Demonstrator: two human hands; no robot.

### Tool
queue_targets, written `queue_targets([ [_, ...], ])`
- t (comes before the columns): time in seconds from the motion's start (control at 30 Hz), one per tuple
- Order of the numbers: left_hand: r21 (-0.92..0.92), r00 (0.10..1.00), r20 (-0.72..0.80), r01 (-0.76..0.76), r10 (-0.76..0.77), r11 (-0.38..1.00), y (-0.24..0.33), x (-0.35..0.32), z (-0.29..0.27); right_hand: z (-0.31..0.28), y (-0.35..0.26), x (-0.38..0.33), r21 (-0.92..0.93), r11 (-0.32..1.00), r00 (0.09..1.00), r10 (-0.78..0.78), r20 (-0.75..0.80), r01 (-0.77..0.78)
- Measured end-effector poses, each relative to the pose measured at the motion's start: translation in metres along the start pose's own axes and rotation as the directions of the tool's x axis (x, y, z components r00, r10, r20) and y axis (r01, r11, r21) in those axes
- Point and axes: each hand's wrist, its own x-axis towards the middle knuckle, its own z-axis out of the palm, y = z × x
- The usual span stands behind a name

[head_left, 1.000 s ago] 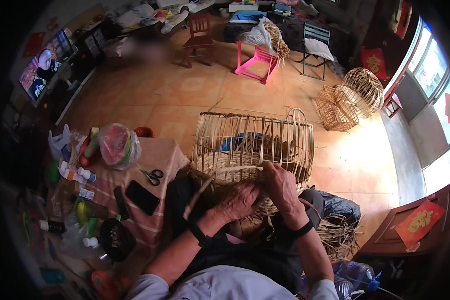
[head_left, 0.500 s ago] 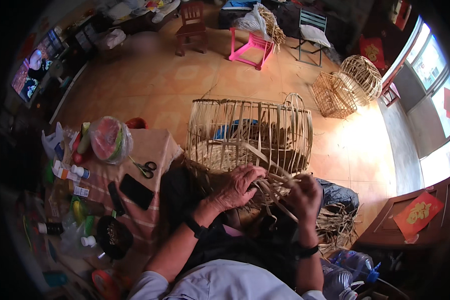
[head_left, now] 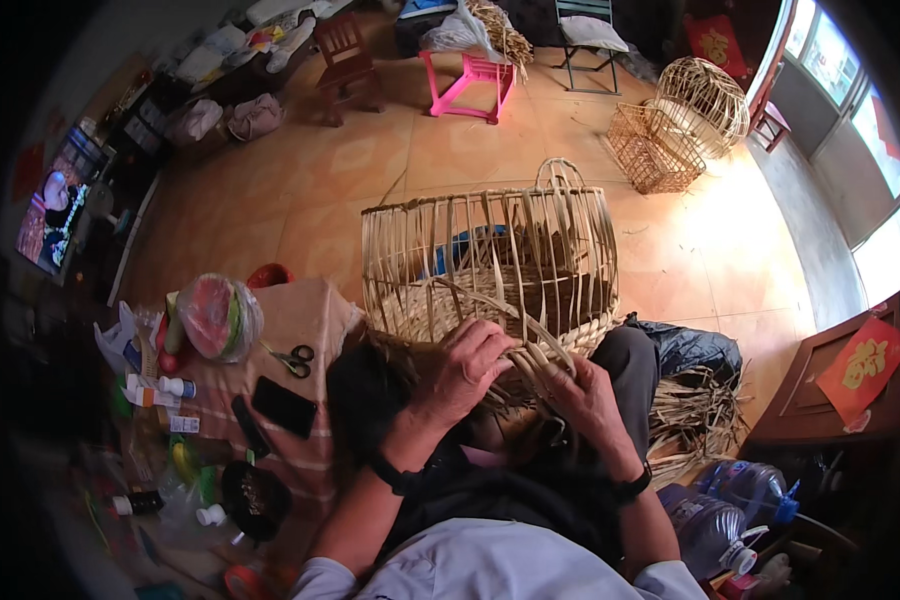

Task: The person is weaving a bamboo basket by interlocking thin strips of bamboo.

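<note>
A woven basket (head_left: 400,322) with an open frame of upright strips and a closely plaited part rests against my knees. My left hand (head_left: 467,368) is closed at its near edge, fingers pinching the pale flat strips there. Close beside it, my right hand (head_left: 590,398) grips the same bunch of strips (head_left: 532,352) between thumb and fingers. One long strip loops up from the hands across the basket's side. Inside the basket lie dark dried strips and something blue (head_left: 460,248). The fingertips partly hide where the strips meet the rim.
To the left, a cloth-covered table (head_left: 305,305) holds scissors (head_left: 296,360), a black phone (head_left: 284,406), wrapped watermelon (head_left: 222,315) and bottles. At right are loose dried strips (head_left: 695,415), a black bag (head_left: 685,345) and plastic bottles (head_left: 710,530). Farther off stand a pink stool (head_left: 470,88), chairs and two baskets.
My right hand has come down from its raised, blurred position toward my left hand, and the strips now lie lower between them. The whole view has shifted slightly.
</note>
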Motion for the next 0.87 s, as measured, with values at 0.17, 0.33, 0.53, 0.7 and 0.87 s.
queue_targets([
  [0.17,-0.015,1.0,0.004,0.005,-0.005,1.0,-0.009,0.002,0.002,-0.031,0.002,0.013,0.272,0.962,0.991,0.02,-0.132,0.017],
  [0.33,-0.199,0.993,0.113,0.054,-0.032,0.979,-0.009,-0.01,-0.02,-0.038,0.011,0.02,0.404,0.914,0.98,0.046,-0.192,0.036],
  [0.53,-0.051,0.986,0.162,-0.037,0.045,0.998,-0.009,0.009,-0.022,-0.042,-0.001,0.015,0.113,0.989,0.995,0.094,0.017,-0.095],
  [0.7,-0.091,0.992,0.046,-0.112,0.116,0.99,-0.003,0.003,-0.037,-0.063,0.003,-0.013,0.367,0.929,0.99,-0.087,0.114,0.04],
  [0.87,-0.056,0.976,-0.096,0.193,-0.197,0.98,0.008,0.0,-0.059,-0.079,0.036,-0.005,0.677,0.687,0.938,-0.347,-0.015,0.265],
])
